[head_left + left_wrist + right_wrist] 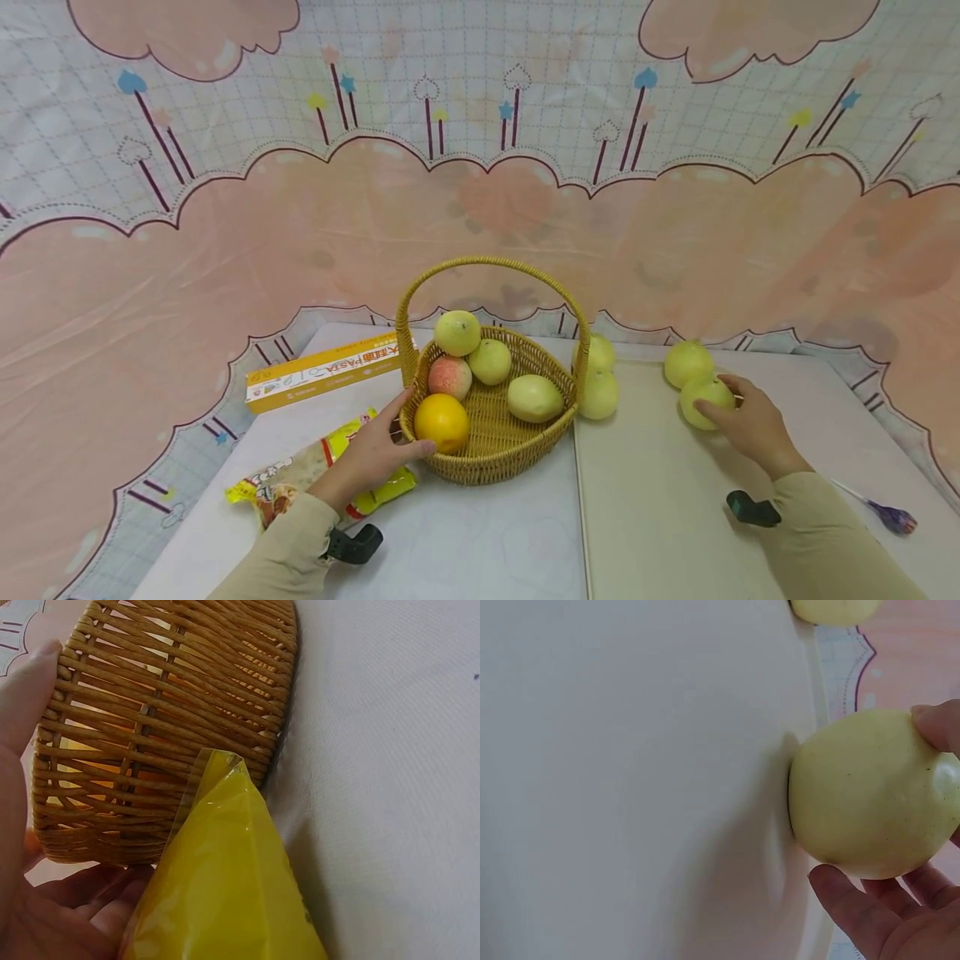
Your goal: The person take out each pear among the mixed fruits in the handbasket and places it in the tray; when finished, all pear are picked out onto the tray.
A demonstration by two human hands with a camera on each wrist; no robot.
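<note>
The woven tan wicker basket with an arched handle [480, 473] stands upright on the white-covered table, left of a flat beige board [645, 508]. The left hand [367, 458] holds the basket's near-left side, thumb at the rim and fingers against the outer wall, presumably to steady it. The right hand [753, 423] grips a pale yellow-green round fruit [699, 403] between thumb and fingers, the thumb opposed probably because the rounded skin would otherwise roll; the fruit is at the board, beside a matching second round fruit [687, 363]. Within the basket, a glossy orange round fruit [441, 422], a red-blushed peach-like fruit [448, 377] and two green-yellow round fruits [457, 333] are grouped to the left, while a pale oval fruit [535, 398] lies apart at the right, possibly where it settled. Two further pale green fruits [597, 395] stand just beside the basket's right side, partly obscured by its handle. The left forearm and hand cover part of a yellow-and-clear plastic food packet [288, 477]; its full label cannot be read. The left fingertips are partly concealed by basket and packet. The right-wrist view cuts off the held fruit's edge, and firmness of grip cannot be established.
</note>
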